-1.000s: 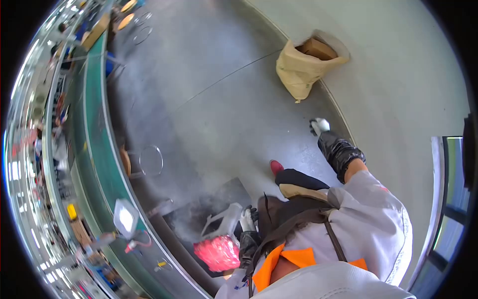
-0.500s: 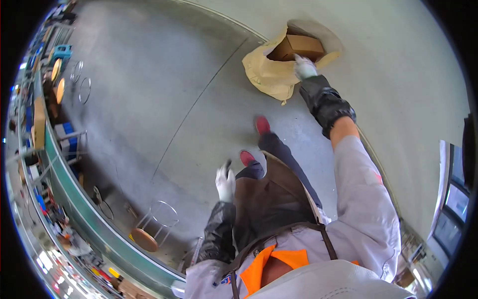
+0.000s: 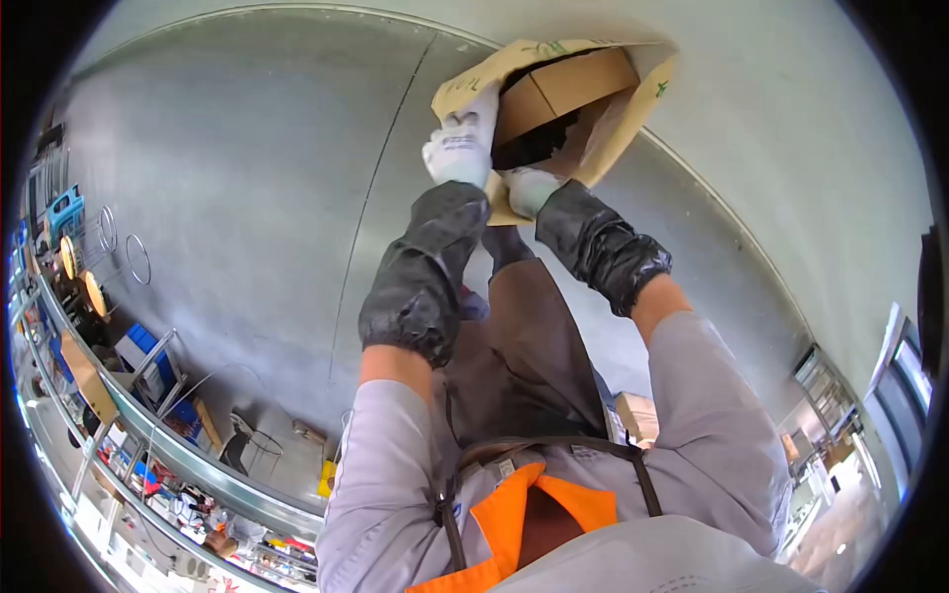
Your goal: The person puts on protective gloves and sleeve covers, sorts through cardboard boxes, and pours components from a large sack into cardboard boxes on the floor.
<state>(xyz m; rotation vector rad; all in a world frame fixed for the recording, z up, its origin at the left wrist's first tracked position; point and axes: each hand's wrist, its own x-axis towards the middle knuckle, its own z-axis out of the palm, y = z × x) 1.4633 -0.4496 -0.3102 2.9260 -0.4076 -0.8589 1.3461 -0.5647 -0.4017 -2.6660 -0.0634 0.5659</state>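
A tan sack (image 3: 633,128) with green print gapes wide in front of me, close to the wall. Inside it a brown cardboard box (image 3: 578,89) shows, with a dark hollow beneath. My left hand (image 3: 463,143), in a white glove, is closed on the sack's left edge, fingers curled over it. At the near edge, my right hand (image 3: 534,188), also gloved, grips the sack's rim; its fingertips are partly hidden by the material. Black sleeve covers wrap both forearms.
On the left runs a long workbench (image 3: 213,465) crowded with parts, with several stools (image 3: 96,294) beside it. A blue bin (image 3: 143,346) stands under the bench side. The pale wall (image 3: 791,178) rises on the right. Near my right elbow is a cardboard carton (image 3: 638,417).
My left hand has come up from beside my apron and taken hold of the sack. The sack has shifted left, nearer and opened wider. My right hand has moved left along with the rim.
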